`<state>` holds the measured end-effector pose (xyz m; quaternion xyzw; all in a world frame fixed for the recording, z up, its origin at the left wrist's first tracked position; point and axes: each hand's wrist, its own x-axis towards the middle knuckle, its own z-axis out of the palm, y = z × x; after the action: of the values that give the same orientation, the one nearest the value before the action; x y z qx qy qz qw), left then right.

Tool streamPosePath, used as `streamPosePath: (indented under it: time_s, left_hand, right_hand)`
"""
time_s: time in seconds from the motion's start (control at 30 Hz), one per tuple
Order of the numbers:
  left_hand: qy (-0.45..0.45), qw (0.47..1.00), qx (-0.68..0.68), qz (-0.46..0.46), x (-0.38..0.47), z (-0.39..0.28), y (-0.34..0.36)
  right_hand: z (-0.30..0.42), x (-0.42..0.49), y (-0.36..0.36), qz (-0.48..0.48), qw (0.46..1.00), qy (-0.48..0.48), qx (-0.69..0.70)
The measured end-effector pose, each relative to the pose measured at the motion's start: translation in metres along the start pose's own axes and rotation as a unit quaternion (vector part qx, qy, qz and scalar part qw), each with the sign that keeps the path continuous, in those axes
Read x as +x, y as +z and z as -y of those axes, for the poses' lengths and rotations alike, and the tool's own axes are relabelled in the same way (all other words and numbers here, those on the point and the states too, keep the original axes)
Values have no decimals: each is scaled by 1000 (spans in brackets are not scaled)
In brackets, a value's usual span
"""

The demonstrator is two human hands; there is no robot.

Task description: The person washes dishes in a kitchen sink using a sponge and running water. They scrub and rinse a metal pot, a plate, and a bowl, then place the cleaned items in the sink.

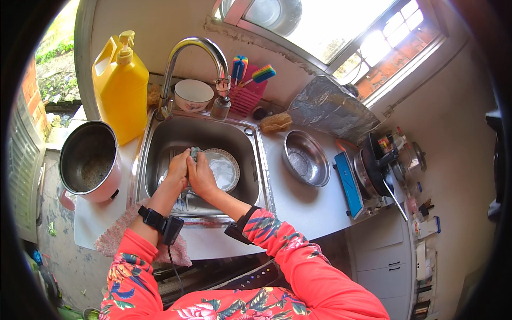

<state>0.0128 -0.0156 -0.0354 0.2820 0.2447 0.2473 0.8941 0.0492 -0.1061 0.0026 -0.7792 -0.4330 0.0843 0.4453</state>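
Inside the steel sink [244, 144], my left hand [179, 166] and my right hand [200, 170] are pressed together. Between their fingers is a grey-green scrubbing cloth or pad [195, 152], mostly covered by the hands. A plate with a patterned rim [228, 170] lies in the sink just right of my right hand. Other dishes or utensils under the hands are partly hidden. The curved chrome faucet [200, 42] hangs over the back of the sink, beyond my hands.
Left of the sink stand a yellow pump jug [120, 88] and a stained pot [94, 160]. A bowl [193, 95] and a pink brush holder [244, 98] are behind it. To the right are a loofah [276, 122], a steel basin [306, 158] and a gas stove [349, 184]. A pink cloth [120, 232] drapes the front edge.
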Motion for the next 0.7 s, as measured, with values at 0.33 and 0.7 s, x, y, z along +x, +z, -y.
streamPosePath:
  time_s: [0.33, 0.7]
  left_hand:
    - [29, 995, 81, -49, -11, -8, 12]
    - [-4, 998, -58, 27, -18, -9, 5]
  right_hand:
    - [3, 0, -7, -1, 1000, 0, -14]
    - [19, 22, -20, 43, 967, -215, -129]
